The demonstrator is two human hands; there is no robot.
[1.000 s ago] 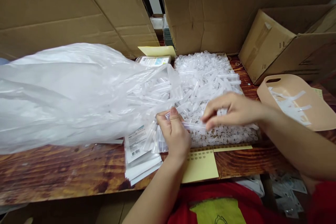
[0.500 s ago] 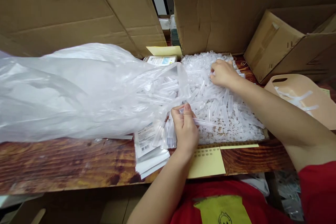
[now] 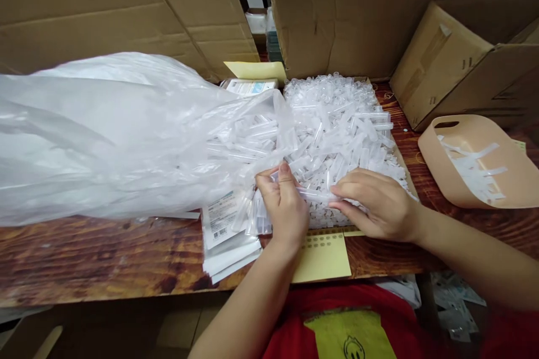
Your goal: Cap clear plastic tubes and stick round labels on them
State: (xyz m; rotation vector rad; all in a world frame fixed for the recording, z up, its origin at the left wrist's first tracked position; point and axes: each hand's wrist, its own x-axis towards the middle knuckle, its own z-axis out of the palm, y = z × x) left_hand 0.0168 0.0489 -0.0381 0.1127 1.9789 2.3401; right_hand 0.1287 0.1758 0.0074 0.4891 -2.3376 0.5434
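Note:
A heap of clear plastic tubes (image 3: 337,123) fills a shallow box at the middle of the wooden table (image 3: 105,258). My left hand (image 3: 283,207) pinches one end of a clear tube (image 3: 314,195) at the heap's near edge. My right hand (image 3: 377,205) holds the other end of that same tube with its fingertips. More tubes spill from the mouth of a large translucent plastic bag (image 3: 118,134) lying to the left. Under my left hand lies a stack of flat white labelled pouches (image 3: 225,235).
Big cardboard boxes (image 3: 337,11) wall in the back, and another box (image 3: 463,56) leans at the right. A beige scoop-shaped tray (image 3: 501,190) with white strips sits at the right. A yellow perforated sheet (image 3: 322,258) hangs over the table's front edge.
My right hand came back from the far side of the heap to the near edge and now grips the tube my left hand holds. My left hand stayed put.

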